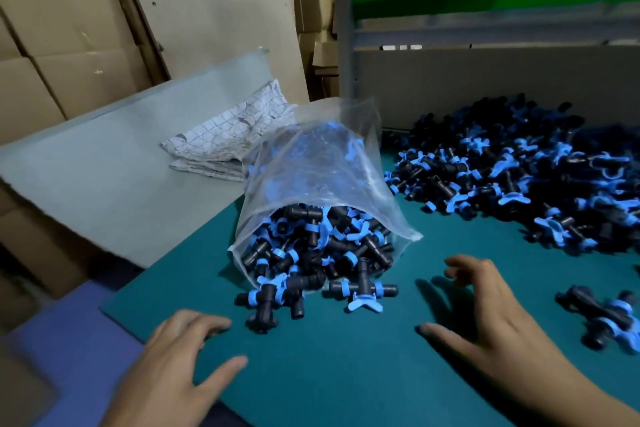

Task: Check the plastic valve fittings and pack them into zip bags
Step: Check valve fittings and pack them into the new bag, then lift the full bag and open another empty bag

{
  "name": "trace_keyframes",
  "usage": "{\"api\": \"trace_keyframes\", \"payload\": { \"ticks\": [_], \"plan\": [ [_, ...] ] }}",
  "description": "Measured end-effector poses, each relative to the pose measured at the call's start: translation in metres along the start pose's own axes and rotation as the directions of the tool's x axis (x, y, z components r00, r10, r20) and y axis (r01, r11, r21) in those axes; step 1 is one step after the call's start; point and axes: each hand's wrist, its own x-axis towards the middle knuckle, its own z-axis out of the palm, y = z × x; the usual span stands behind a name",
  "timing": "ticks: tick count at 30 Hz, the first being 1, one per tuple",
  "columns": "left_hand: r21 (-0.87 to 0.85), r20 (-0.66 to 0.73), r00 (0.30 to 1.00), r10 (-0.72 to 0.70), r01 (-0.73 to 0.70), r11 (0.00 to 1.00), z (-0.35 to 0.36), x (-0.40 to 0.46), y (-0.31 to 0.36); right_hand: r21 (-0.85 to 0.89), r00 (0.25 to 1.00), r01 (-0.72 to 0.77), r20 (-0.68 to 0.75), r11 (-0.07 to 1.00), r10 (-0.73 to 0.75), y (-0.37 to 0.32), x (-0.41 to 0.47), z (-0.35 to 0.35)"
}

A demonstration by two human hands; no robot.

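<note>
Fittings (313, 253) are spilling from zip bag (322, 180) between open, empty left hand (173, 357) and right hand (485, 308); folded cloth (228, 139) is lying behind.

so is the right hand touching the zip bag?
Apart. Head view shows bare green mat between the right hand and the zip bag mouth.

Your clear plastic zip bag (322, 184) lies open-mouthed on the teal tabletop (329, 357), spilling black-and-blue plastic valve fittings (311, 253). Your left hand (173, 357) and right hand (491, 315) are spread, holding nothing.

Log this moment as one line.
left hand open, empty | right hand open, empty | zip bag on its side, mouth open, fittings spilling | loose pile right
</note>
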Motion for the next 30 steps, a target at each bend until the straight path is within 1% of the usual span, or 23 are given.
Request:
{"api": "trace_keyframes", "payload": {
  "ticks": [1, 3, 5, 6, 9, 10, 11, 13, 15, 16, 17, 18, 19, 20, 21, 23, 24, 26, 28, 30],
  "plan": [
    [0.021, -0.020, 0.998, 0.059, -0.059, 0.998, 0.009, 0.005, 0.001, 0.018, 1.000, -0.017, 0.005, 1.000, 0.017, -0.002, 0.004, 0.009],
    [0.082, -0.080, 0.984, 0.160, -0.153, 0.985, 0.026, 0.019, 0.014, 0.044, 1.000, 0.013, 0.018, 0.999, -0.014, -0.007, 0.022, 0.024],
    [0.140, -0.126, 0.976, 0.180, -0.162, 0.977, 0.041, 0.032, 0.030, 0.042, 0.996, 0.045, 0.076, 0.998, -0.048, -0.012, 0.042, 0.036],
    [0.164, -0.149, 0.975, 0.167, -0.143, 0.976, 0.046, 0.037, 0.037, 0.036, 0.994, 0.054, 0.096, 0.998, -0.057, -0.013, 0.051, 0.039],
    [0.242, -0.232, 0.948, 0.220, -0.163, 0.957, 0.059, 0.048, 0.043, 0.011, 0.992, 0.098, 0.080, 0.995, -0.099, -0.013, 0.071, 0.046],
    [0.250, -0.260, 0.936, 0.237, -0.172, 0.953, 0.060, 0.051, 0.043, -0.023, 0.992, 0.113, 0.065, 0.993, -0.112, -0.014, 0.076, 0.046],
    [0.250, -0.297, 0.924, 0.240, -0.167, 0.954, 0.060, 0.054, 0.042, -0.075, 0.991, 0.128, 0.053, 0.989, -0.124, -0.015, 0.080, 0.047],
    [0.239, -0.392, 0.901, 0.188, -0.097, 0.966, 0.057, 0.061, 0.038, -0.158, 0.990, 0.141, 0.013, 0.977, -0.141, -0.015, 0.085, 0.050],
    [0.224, -0.472, 0.876, 0.103, 0.006, 0.974, 0.056, 0.068, 0.033, -0.167, 0.989, 0.113, -0.073, 0.979, -0.126, -0.013, 0.089, 0.054],
    [0.180, -0.484, 0.874, 0.051, 0.042, 0.983, 0.056, 0.071, 0.031, -0.169, 0.989, 0.082, -0.104, 0.982, -0.100, -0.012, 0.092, 0.055],
    [0.068, -0.467, 0.884, -0.034, 0.074, 0.995, 0.057, 0.075, 0.034, -0.184, 0.991, 0.044, -0.116, 0.982, -0.066, -0.012, 0.094, 0.057],
    [-0.103, -0.407, 0.901, -0.149, 0.116, 0.988, 0.057, 0.081, 0.039, -0.207, 0.993, 0.005, -0.114, 0.978, -0.029, -0.012, 0.098, 0.058],
    [-0.263, -0.314, 0.915, -0.253, 0.172, 0.949, 0.057, 0.087, 0.045, -0.228, 0.994, -0.033, -0.108, 0.973, 0.009, -0.013, 0.100, 0.060],
    [-0.333, -0.247, 0.921, -0.302, 0.212, 0.919, 0.059, 0.093, 0.050, -0.230, 0.994, -0.065, -0.102, 0.971, 0.042, -0.015, 0.103, 0.062],
    [-0.318, -0.227, 0.926, -0.301, 0.221, 0.922, 0.062, 0.099, 0.052, -0.204, 0.993, -0.089, -0.098, 0.975, 0.070, -0.017, 0.105, 0.064],
    [-0.227, -0.261, 0.930, -0.259, 0.202, 0.953, 0.067, 0.107, 0.053, -0.111, 0.988, -0.130, -0.099, 0.985, 0.119, -0.021, 0.110, 0.066],
    [-0.210, -0.270, 0.930, -0.251, 0.197, 0.958, 0.068, 0.110, 0.055, -0.071, 0.986, -0.143, -0.102, 0.987, 0.135, -0.022, 0.112, 0.066],
    [-0.236, -0.247, 0.930, -0.271, 0.213, 0.948, 0.068, 0.116, 0.059, 0.031, 0.981, -0.147, -0.120, 0.989, 0.150, -0.024, 0.115, 0.067],
    [-0.308, -0.207, 0.924, -0.320, 0.249, 0.918, 0.063, 0.126, 0.066, 0.147, 0.978, -0.104, -0.166, 0.984, 0.128, -0.033, 0.119, 0.064],
    [-0.382, -0.190, 0.912, -0.365, 0.274, 0.883, 0.051, 0.141, 0.075, 0.160, 0.963, -0.019, -0.261, 0.987, 0.061, -0.046, 0.132, 0.055]
  ]
}}
